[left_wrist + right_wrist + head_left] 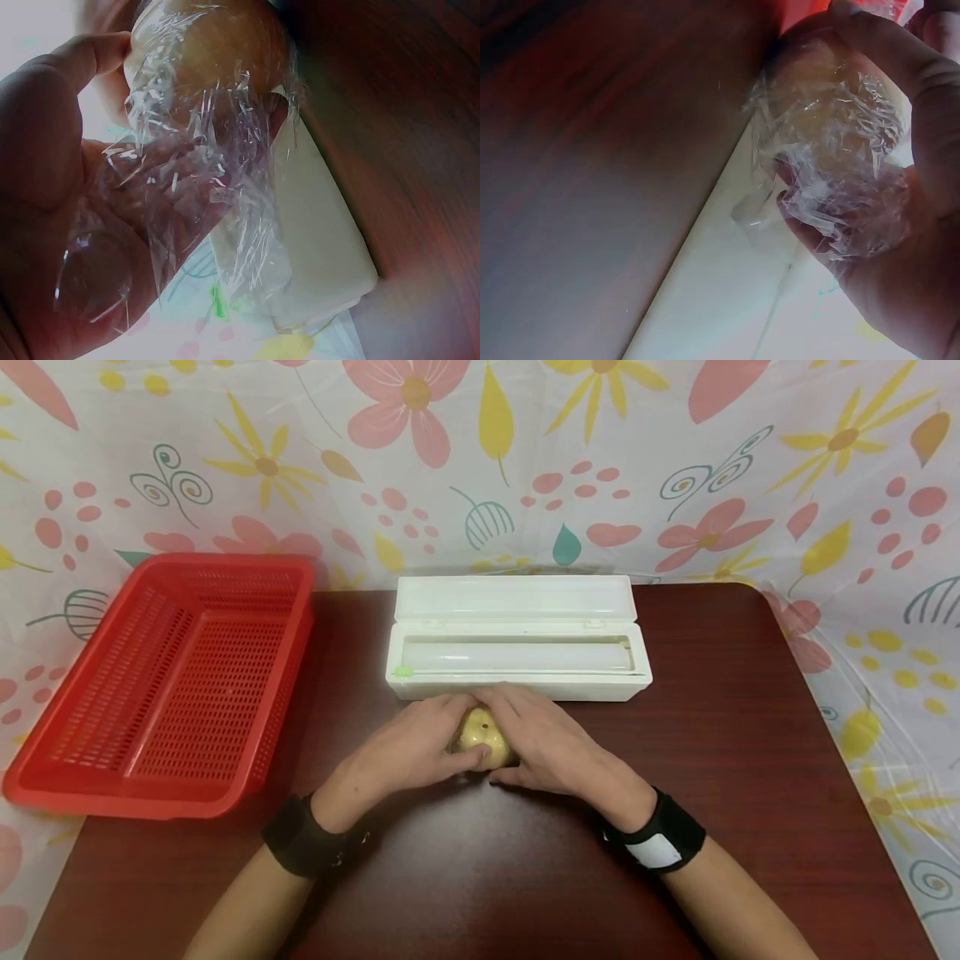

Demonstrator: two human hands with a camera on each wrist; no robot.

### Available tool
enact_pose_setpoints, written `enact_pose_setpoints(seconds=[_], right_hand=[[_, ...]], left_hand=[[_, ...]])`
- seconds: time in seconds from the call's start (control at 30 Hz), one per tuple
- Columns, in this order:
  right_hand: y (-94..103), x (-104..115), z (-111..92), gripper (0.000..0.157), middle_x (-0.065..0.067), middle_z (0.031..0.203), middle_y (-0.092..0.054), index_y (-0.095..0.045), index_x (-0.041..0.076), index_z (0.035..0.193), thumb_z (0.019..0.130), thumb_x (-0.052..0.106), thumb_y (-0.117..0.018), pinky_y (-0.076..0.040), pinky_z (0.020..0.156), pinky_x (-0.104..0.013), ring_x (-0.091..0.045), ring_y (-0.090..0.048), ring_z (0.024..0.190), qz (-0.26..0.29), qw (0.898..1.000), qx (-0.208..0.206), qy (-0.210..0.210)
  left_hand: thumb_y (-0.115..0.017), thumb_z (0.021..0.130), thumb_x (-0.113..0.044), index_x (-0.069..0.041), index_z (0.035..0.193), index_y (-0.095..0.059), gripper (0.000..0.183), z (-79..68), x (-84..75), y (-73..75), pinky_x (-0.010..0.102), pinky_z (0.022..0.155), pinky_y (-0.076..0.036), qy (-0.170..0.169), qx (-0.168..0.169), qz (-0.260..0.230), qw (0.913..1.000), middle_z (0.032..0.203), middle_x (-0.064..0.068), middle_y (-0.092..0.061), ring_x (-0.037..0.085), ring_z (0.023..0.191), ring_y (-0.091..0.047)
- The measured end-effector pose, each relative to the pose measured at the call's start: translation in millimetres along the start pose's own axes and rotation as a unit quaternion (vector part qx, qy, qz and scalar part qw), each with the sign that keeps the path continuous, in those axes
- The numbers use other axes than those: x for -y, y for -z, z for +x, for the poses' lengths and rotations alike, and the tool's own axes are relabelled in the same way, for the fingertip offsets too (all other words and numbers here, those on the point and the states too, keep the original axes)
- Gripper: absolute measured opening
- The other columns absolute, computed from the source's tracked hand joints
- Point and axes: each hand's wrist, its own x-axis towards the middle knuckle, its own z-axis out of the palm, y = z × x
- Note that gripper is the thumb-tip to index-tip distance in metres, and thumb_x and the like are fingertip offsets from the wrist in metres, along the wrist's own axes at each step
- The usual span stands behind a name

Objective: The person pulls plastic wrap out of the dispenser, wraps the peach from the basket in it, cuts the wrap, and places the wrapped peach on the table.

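A round yellow fruit [480, 737] with a small dark spot on top sits between both hands, just in front of the white box. Crinkled clear plastic film [217, 165] covers it, with loose folds bunched along its sides. My left hand [420, 743] curls round its left side, thumb laid over the near face. Round the right side curls my right hand [547, 743]; in the right wrist view its thumb lies along the fruit and film [840, 180]. The fingers of both hands meet behind the fruit, partly hidden.
A white cling film box [517, 687] stands behind the hands, lid [514, 599] raised, with a roll [517, 656] inside and a small green slider at its left. At left is a red perforated basket [225, 693]. A patterned cloth backs the dark wooden table [720, 693].
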Motion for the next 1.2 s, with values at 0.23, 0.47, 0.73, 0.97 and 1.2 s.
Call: enact_pose_setpoints(seconds=[0.23,0.47,0.73,0.97,1.2], right_hand=[[-1.0,-3,-3,0.075,-0.008,0.13,-0.06,-0.057,0.007,0.129,0.072,0.034,-0.098,-0.049,0.107,-0.041,-0.025,-0.058,0.121,0.008,1.0,-0.023,0.013],[1.1,-4,-3,0.067,0.0,0.119,-0.062,-0.06,0.01,0.127,0.075,0.034,-0.094,-0.051,0.102,-0.038,-0.02,-0.06,0.114,0.018,1.0,-0.013,0.007],[3.5,-4,-3,0.064,-0.001,0.117,-0.064,-0.061,0.011,0.128,0.076,0.034,-0.092,-0.054,0.097,-0.037,-0.018,-0.061,0.11,0.042,0.999,0.002,-0.009],[3.4,-11,-1,0.06,0.008,0.111,-0.064,-0.061,0.016,0.126,0.078,0.036,-0.089,-0.055,0.081,-0.029,-0.008,-0.06,0.098,0.123,0.992,0.021,-0.037],[8.5,-21,-3,0.068,0.013,0.123,-0.067,-0.055,0.023,0.147,0.086,0.035,-0.084,-0.056,0.087,-0.029,-0.005,-0.065,0.101,0.207,0.977,0.02,-0.047]], left_hand=[[-0.069,0.102,-0.037,-0.008,0.127,-0.059,0.039,0.7,4.1,-2.1,0.024,0.058,-0.051,-0.013,-0.008,-0.013,0.9998,0.094,-0.003,-0.059,0.009,0.075,-0.059],[-0.062,0.107,-0.037,-0.007,0.124,-0.06,0.034,0.0,5.1,-3.2,0.025,0.057,-0.049,-0.005,-0.003,0.005,1.0,0.089,-0.003,-0.06,0.009,0.071,-0.058],[-0.054,0.111,-0.043,-0.01,0.123,-0.065,0.036,-0.1,4.4,-5.0,0.027,0.061,-0.05,-0.017,-0.01,0.032,0.9993,0.088,-0.004,-0.061,0.011,0.074,-0.059],[-0.071,0.099,-0.053,-0.011,0.14,-0.062,0.059,-2.7,-1.9,1.0,0.037,0.092,-0.055,-0.086,-0.077,0.097,0.9886,0.128,0.001,-0.065,0.016,0.107,-0.063],[-0.089,0.079,-0.059,-0.01,0.15,-0.053,0.094,-5.4,-13.7,2.0,0.044,0.113,-0.047,-0.16,-0.09,0.15,0.9715,0.145,0.005,-0.055,0.026,0.132,-0.056]])
